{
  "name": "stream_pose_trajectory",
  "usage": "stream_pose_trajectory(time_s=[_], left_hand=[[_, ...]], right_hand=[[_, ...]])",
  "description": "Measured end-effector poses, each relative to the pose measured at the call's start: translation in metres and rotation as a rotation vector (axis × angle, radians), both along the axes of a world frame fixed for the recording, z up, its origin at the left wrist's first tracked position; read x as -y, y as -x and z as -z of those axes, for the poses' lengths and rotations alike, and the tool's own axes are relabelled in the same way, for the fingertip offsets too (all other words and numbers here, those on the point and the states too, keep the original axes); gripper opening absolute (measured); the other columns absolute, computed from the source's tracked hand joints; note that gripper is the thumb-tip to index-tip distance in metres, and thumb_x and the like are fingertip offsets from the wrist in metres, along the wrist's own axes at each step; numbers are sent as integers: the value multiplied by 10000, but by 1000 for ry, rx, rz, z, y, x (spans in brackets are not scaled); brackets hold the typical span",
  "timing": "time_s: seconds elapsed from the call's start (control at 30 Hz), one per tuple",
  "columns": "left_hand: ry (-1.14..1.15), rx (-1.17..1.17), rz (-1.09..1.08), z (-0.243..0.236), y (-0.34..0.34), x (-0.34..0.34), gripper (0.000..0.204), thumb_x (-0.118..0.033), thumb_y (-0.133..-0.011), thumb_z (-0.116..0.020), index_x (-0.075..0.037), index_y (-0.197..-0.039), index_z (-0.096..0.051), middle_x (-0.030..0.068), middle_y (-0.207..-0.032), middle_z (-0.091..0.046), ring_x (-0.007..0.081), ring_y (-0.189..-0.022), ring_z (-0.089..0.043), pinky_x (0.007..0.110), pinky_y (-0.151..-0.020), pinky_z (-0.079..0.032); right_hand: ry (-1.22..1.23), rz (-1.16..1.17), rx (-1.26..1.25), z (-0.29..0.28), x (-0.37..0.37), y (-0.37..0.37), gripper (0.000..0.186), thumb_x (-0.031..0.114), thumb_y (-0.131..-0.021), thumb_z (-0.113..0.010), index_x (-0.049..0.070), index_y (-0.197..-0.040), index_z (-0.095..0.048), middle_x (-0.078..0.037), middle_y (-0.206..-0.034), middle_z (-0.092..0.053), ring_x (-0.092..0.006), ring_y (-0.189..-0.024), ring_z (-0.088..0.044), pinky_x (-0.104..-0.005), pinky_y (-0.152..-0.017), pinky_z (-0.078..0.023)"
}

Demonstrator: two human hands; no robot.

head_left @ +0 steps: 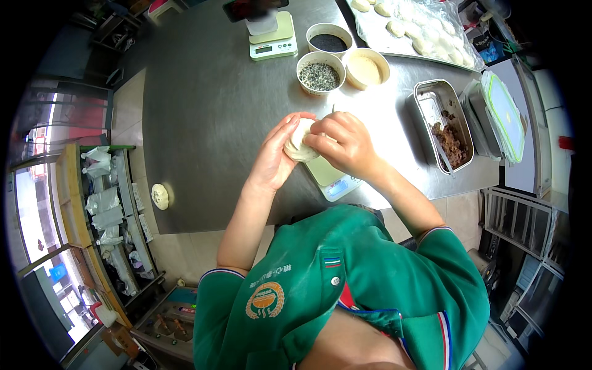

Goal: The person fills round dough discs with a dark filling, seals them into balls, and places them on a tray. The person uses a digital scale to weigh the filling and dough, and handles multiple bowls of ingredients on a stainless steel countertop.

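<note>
Dough (300,148) right between the hands, over the table (203,123)! The left hand (274,151) cups it from the side; the right hand (342,140), fingers drawn in narrow, grips its edge, a scale (336,184) just below. Exact fingertip contact? Hidden. Good form, I'd judge: cradle loosely on the left, take small, even pinches on the right, turn the dough slightly between each; tugging could tear it.

Green shirt (370,277): white lettering (271,275) beside round orange-and-white emblem (266,300). Far scale display (264,49): too small to read.
</note>
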State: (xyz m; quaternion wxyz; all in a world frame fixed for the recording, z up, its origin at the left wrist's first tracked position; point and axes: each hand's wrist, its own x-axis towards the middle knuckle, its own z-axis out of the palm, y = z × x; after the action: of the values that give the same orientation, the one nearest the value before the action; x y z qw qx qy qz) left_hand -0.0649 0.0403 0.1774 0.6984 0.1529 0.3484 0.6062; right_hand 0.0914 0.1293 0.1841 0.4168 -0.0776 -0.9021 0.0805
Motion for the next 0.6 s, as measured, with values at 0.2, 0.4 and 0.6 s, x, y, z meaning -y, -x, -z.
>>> stream_pose_trajectory(time_s=[0.2,0.4,0.6], left_hand=[[-16,20,-3,-6,-3,-2,308,-246,-1002,-499,-53,-1239,-534,65,-1153,-601,142,-1066,-586,325,-920,-489],[-19,24,-10,5,0,-3,359,-252,-1000,-490,-30,-1283,-485,121,-1254,-570,192,-1143,-565,362,-957,-485],[33,47,-158,-3,-13,0,451,-324,-981,-550,-28,-1308,-454,113,-1247,-552,220,-1159,-556,404,-1007,-465]], right_hand=[[-10,41,-66,5,1,3,228,122,-632,-698,109,-853,-643,-5,-820,-589,-191,-694,-540,-327,-568,-406],[-30,68,-6,13,3,-3,238,165,-651,-674,93,-876,-648,-1,-885,-602,-192,-758,-562,-322,-590,-425],[18,161,-53,12,26,-4,414,460,-810,-673,82,-976,-682,-24,-955,-624,-226,-912,-572,-376,-815,-470]])
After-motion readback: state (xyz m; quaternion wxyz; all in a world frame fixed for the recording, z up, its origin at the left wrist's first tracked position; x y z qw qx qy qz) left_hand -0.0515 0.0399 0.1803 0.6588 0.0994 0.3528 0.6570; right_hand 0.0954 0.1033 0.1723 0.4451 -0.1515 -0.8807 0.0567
